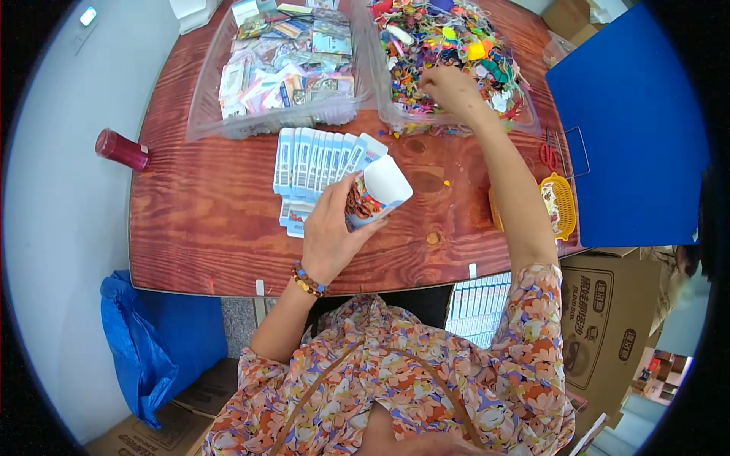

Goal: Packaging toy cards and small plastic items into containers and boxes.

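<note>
My left hand [332,229] is closed round a small light-blue and white carton [390,190], tilted, its open top showing a white inner side. Through an opening in the carton, small colourful pieces show. Just beyond that hand lies a fanned row of flat light-blue cartons [313,161] on the table. My right hand [455,93] reaches over the near part of a clear plastic tub [414,121] heaped with small bright trinkets and bands [426,38]. Its fingers are curled down at the pile, and whatever they pinch is too small to make out.
Left of that tub stands another clear tub [204,106] full of small packets and cards. A dark red cylinder [122,150] is at the table's left edge. Red scissors [547,152] and a yellow basket [564,205] lie right; a blue panel [631,129] stands beyond.
</note>
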{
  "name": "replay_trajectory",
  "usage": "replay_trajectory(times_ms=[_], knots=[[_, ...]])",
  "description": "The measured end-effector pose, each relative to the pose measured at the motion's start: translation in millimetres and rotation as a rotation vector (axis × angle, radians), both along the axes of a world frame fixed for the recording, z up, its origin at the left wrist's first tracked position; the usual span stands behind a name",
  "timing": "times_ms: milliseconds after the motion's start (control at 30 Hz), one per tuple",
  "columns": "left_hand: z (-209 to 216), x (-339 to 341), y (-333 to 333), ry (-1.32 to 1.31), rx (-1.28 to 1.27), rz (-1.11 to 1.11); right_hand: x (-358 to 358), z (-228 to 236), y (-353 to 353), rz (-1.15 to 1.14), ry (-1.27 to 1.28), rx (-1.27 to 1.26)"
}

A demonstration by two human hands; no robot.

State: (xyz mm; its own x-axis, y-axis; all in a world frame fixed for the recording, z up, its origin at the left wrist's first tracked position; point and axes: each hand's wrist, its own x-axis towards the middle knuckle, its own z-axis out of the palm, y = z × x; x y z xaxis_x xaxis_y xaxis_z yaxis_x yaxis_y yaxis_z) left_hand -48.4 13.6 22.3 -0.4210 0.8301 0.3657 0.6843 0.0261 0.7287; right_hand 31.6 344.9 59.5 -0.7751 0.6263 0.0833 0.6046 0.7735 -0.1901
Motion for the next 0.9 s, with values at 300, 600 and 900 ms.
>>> replay_trajectory(times_ms=[300, 600, 900], knots=[[-7.3, -6.0, -0.2, 0.024, -0.025, 0.005, -38.4, -30.1, 16.3, 0.186, -0.308, 0.27], [-11.1, -14.9, 26.5, 0.068, -0.001, 0.033, 11.6, 22.3, -7.2, 0.031, 0.331, -0.523], [-12.8, -2.6, 56.7, 0.125, 0.033, 0.019, 48.8, 36.3, -129.6, 0.248, 0.338, -0.213]])
